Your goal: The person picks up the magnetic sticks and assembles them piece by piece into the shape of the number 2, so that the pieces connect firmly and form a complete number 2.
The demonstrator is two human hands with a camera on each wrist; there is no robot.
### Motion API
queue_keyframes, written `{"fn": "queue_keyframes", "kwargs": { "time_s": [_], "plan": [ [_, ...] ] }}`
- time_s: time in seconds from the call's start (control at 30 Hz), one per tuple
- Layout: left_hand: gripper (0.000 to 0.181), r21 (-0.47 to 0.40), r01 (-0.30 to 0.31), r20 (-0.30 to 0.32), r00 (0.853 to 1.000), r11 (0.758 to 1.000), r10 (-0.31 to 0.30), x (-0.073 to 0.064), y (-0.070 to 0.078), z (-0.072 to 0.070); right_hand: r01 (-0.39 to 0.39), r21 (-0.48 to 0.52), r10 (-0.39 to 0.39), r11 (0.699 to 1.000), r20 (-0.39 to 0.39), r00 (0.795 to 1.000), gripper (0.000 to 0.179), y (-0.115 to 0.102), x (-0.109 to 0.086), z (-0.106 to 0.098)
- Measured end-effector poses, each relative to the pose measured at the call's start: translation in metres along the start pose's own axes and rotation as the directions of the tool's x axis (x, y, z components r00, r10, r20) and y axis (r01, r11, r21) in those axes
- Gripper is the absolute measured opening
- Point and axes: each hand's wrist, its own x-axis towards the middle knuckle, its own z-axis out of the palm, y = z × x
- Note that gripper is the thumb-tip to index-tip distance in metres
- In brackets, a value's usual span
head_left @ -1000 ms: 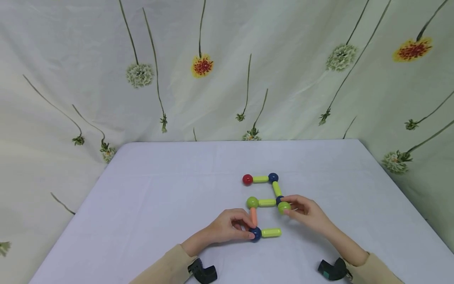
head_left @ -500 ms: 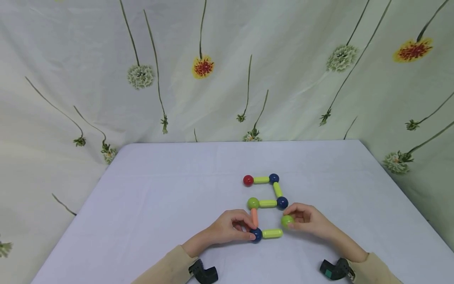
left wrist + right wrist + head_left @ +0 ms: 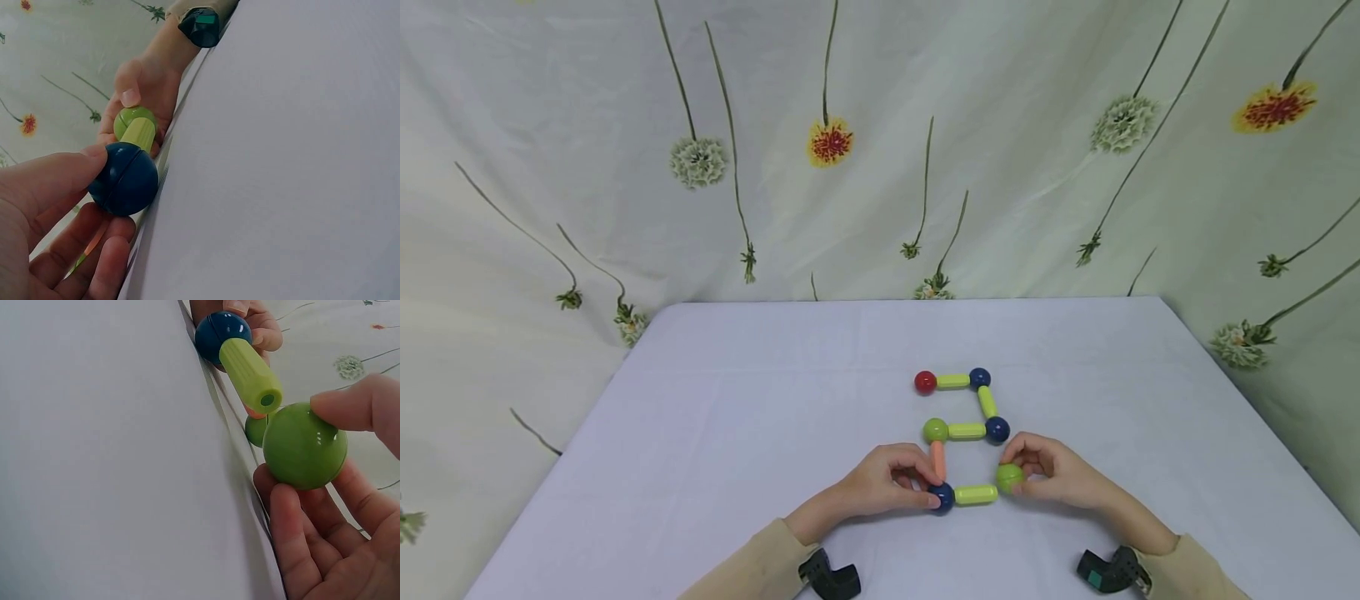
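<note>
In the head view my left hand (image 3: 887,481) pinches a dark blue ball (image 3: 942,497) between thumb and fingers. A yellow-green rod (image 3: 976,495) extends rightward from that ball, and an orange rod (image 3: 937,460) runs up from it to a green ball (image 3: 936,430). My right hand (image 3: 1052,471) pinches another green ball (image 3: 1010,477) at the rod's right end. The right wrist view has this green ball (image 3: 304,447) close beside the rod's open end (image 3: 267,400); whether they touch I cannot tell.
Beyond the hands, the joined chain continues through a yellow-green rod (image 3: 966,431), a blue ball (image 3: 997,430), a slanted rod (image 3: 987,402), another blue ball (image 3: 980,378) and a rod (image 3: 953,381) to a red ball (image 3: 925,382). All lies on a white-covered table (image 3: 775,392) before a flowered curtain.
My right hand has carried its green ball from beside the right-hand blue ball down toward the lower rod's free end. The left hand keeps its hold on the blue ball.
</note>
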Motion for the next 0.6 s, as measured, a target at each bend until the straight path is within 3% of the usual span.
{"fn": "queue_keyframes", "kwargs": {
  "time_s": [0.6],
  "plan": [
    [0.016, -0.01, -0.026, 0.007, 1.0, 1.0, 0.026, -0.0007, -0.005, 0.0, -0.006, -0.035, 0.006, 0.999, 0.015, 1.0, 0.028, -0.0025, -0.0002, 0.0019]
  ]
}}
